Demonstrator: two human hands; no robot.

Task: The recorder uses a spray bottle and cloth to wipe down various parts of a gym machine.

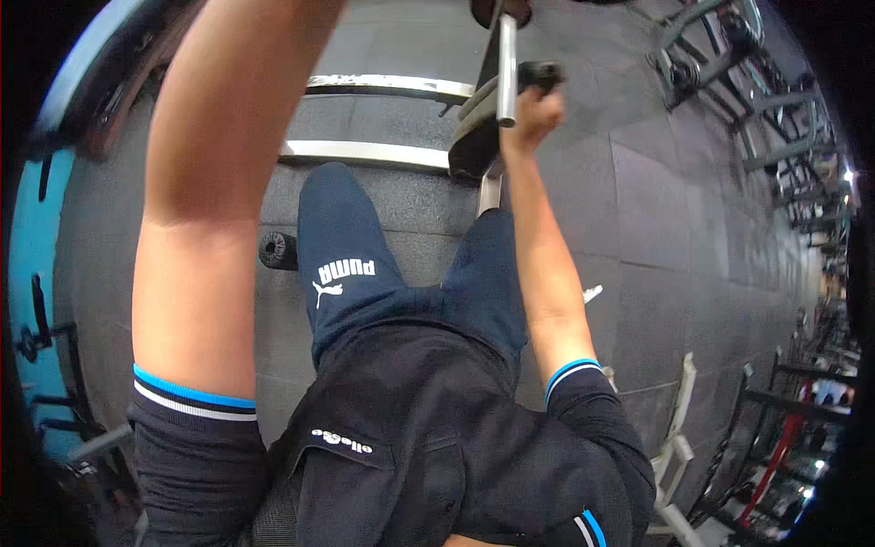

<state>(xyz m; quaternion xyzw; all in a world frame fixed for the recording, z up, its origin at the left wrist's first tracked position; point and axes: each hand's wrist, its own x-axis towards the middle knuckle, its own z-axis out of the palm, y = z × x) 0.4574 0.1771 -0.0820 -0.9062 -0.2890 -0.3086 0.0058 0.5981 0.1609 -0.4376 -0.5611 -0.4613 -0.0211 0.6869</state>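
Note:
My left arm (214, 182) reaches up along the left side and leaves the picture at the top, so the hand at its end is hidden. Stretched forward on the right, my right hand (545, 109) appears closed around a black handle (540, 77); some blur softens the fingers. Just left of that hand are a bare metal bar (508, 73) and dark weight plates (476, 128) on the machine. My legs in dark blue trousers (355, 232) are spread below.
Two white frame beams (365, 153) cross the dark tiled floor (665, 210) beyond my knees. A black foam roller pad (278, 250) sticks out beside my left leg. Racks and machines (729, 55) line the right side; a blue wall (32, 237) stands left.

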